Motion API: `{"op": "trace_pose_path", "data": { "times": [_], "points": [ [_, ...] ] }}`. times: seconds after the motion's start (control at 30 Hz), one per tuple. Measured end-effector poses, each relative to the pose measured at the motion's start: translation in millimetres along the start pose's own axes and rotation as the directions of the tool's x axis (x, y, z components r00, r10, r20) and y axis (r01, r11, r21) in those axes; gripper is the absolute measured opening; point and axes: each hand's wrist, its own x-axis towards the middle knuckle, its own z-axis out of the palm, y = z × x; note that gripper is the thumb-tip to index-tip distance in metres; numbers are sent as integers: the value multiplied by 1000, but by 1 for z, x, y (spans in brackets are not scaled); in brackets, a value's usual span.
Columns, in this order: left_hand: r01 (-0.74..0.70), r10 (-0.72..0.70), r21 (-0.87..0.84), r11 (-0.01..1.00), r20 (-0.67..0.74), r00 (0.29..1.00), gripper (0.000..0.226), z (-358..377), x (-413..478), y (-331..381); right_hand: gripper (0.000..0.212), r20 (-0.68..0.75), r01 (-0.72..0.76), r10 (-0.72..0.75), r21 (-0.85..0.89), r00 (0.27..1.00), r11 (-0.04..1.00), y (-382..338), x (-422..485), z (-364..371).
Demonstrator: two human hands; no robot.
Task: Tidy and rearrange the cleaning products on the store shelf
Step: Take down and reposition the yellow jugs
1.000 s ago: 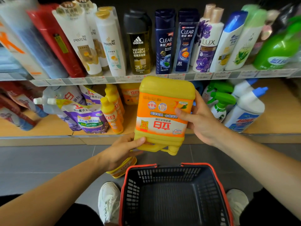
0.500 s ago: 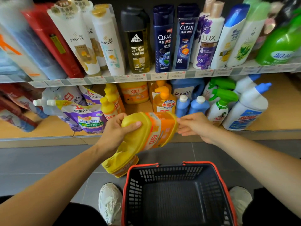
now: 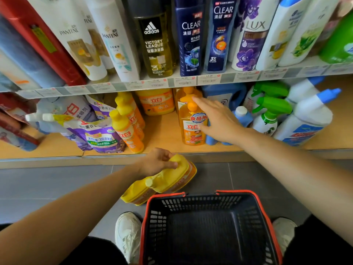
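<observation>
Your yellow detergent jug [image 3: 172,175] lies tilted on its side low over the floor [image 3: 57,184], in front of the lower shelf [image 3: 164,131]. Your left hand [image 3: 155,162] grips its upper edge, thumb curled over it. A second yellow jug [image 3: 133,195] lies just below and to the left of that hand. Your right hand [image 3: 217,121] is well apart, up on the shelf, fingers straight and spread against an orange pump bottle [image 3: 191,129]. Blue bottles [image 3: 242,115] stand just behind that hand, with green sprayers [image 3: 271,109] beyond. The basket [image 3: 257,201] sits between your forearms.
</observation>
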Motion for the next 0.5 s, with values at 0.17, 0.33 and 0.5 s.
{"op": "trace_pose_path", "data": {
  "times": [0.17,0.33,0.5],
  "points": [
    [42,-47,-83,996,-49,998,30,30,34,-25,95,-41,2,-3,-18,999,1000,8,-2,14],
    [49,-67,-126,991,-144,987,19,36,53,-40,101,-95,-9,6,-30,995,1000,7,-2,28],
    [-82,87,32,996,-476,875,13,12,76,-27,100,-141,-20,19,-8,990,1000,8,4,34]
  ]
}}
